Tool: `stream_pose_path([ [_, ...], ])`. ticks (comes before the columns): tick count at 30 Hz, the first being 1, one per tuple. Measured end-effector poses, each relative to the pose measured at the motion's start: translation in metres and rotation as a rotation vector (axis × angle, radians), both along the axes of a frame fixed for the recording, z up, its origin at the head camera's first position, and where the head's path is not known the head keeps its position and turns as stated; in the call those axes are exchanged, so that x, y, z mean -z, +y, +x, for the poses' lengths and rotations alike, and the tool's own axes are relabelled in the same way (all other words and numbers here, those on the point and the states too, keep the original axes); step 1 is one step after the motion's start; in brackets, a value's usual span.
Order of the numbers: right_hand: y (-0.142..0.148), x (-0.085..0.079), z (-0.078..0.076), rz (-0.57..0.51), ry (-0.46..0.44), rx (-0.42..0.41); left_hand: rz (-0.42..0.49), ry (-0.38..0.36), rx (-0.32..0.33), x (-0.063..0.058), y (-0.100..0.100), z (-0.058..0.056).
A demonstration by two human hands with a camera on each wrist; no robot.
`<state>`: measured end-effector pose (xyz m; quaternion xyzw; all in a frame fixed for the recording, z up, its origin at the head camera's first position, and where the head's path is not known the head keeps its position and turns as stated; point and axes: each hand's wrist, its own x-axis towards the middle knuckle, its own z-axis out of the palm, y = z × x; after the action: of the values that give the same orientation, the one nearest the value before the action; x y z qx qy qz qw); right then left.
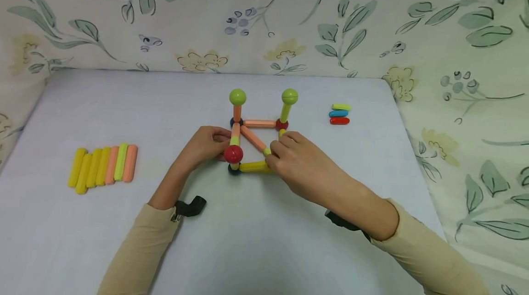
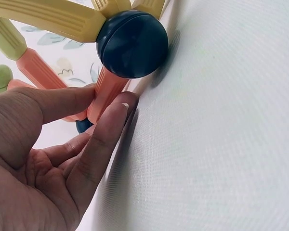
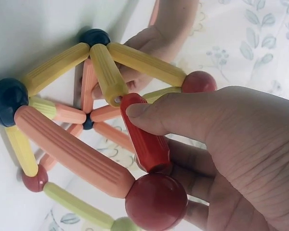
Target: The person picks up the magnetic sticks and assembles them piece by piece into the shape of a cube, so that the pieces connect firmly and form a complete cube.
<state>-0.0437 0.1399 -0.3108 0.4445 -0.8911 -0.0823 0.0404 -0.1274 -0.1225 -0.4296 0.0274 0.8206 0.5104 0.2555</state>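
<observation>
Beige sleeves (image 1: pixel 134 249): seen low over the worktop (image 1: pixel 256 240), with black wrist gear (image 1: pixel 192 207) worn at the cuffs.
Right hand (image 1: pixel 295 162): a red stick (image 3: pixel 147 137) is pinched between thumb and fingers, one end set against a red ball (image 3: pixel 156 201); the other end is held just beside the tip of a yellow stick (image 3: pixel 107 72), and whether the two touch cannot be told.
Left hand (image 1: pixel 208 143): an orange stick (image 2: pixel 106 91) is gripped between thumb and forefinger, next to a dark blue ball (image 2: pixel 137 45).
Frame (image 1: pixel 259 124): built of sticks and balls, it is stood mid-worktop between both hands; two green balls (image 1: pixel 237 97) are carried toward the far edge.
Row of sticks (image 1: pixel 103 166): four yellow, two orange and one green are laid side by side toward the left edge.
Short sticks (image 1: pixel 340 114): green, blue and red are grouped near the far right corner.
Floral cloth (image 1: pixel 248 47): hung beyond the far edge.
</observation>
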Motion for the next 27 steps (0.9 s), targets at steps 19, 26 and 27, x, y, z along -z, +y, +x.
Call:
stream_pose_path([
  [19, 0.008, 0.009, -0.011, -0.253, -0.102, 0.005, 0.0, 0.016, 0.018, -0.002, -0.001, 0.002],
  [26, 0.011, 0.006, -0.014, -0.287, -0.123, 0.007, 0.016, 0.002, 0.009, -0.001, -0.001, 0.001],
  [27, 0.012, 0.006, -0.014, -0.291, -0.122, 0.008, 0.018, 0.001, 0.009, -0.001, -0.001, 0.001],
])
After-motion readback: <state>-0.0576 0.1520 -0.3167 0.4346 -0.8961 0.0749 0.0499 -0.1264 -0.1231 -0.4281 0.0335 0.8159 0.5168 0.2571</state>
